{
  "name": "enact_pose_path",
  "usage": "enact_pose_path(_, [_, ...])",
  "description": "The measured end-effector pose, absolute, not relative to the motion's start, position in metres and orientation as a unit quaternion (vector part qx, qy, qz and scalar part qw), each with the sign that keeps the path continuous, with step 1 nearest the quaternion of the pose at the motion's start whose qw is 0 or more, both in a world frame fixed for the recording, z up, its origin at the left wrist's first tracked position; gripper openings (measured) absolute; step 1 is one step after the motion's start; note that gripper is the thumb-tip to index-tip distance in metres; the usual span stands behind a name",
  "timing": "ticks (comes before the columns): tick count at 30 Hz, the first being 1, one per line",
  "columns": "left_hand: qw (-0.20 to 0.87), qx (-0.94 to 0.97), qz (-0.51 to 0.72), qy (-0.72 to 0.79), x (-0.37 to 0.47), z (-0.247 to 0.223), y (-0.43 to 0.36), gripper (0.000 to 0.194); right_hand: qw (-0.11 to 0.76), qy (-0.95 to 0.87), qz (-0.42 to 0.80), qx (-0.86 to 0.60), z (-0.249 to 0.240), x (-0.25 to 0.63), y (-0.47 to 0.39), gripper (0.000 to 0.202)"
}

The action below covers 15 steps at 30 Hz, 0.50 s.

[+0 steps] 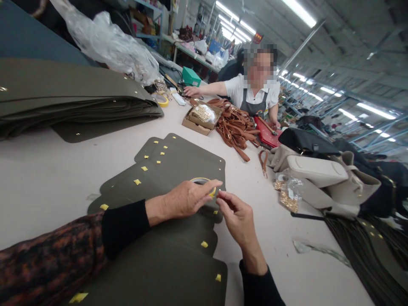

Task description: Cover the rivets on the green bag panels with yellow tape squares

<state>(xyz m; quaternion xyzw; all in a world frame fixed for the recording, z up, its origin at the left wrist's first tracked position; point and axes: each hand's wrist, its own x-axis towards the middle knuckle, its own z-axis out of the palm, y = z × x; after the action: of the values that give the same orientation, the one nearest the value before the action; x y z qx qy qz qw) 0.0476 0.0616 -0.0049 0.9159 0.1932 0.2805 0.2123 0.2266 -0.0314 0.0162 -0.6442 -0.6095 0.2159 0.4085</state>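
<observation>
A roll of yellow tape (200,181) is in my left hand (183,199), whose fingers close around it above an olive-green panel (178,148). Close by on the right, my right hand (237,214) has thumb and fingers pinched near the roll; whatever is between the fingertips is too small to make out. Several overlapping olive panels lie beneath both hands. Small pieces of yellow tape (137,182) dot their surfaces and edges, and tiny metal fittings show near some corners.
A thick stack of olive panels (79,97) lies left. Ahead are a cardboard box (199,123), brown straps (236,127) and a second yellow tape roll (162,101). Beige and black bags (318,170) crowd the right. Across the table, a person (255,91) reaches sideways.
</observation>
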Motion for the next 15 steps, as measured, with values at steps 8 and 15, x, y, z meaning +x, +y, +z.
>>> enact_pose_path(8, [0.170, 0.932, 0.257, 0.190, 0.050, -0.006, 0.059, 0.042, 0.367, -0.715, 0.077, -0.591, 0.013, 0.215, -0.021, 0.016])
enact_pose_path(15, [0.188, 0.934, 0.201, 0.228, 0.052, 0.015, 0.060, 0.013, 0.361, -0.715, -0.004, -0.599, 0.013, 0.215, -0.019, 0.017])
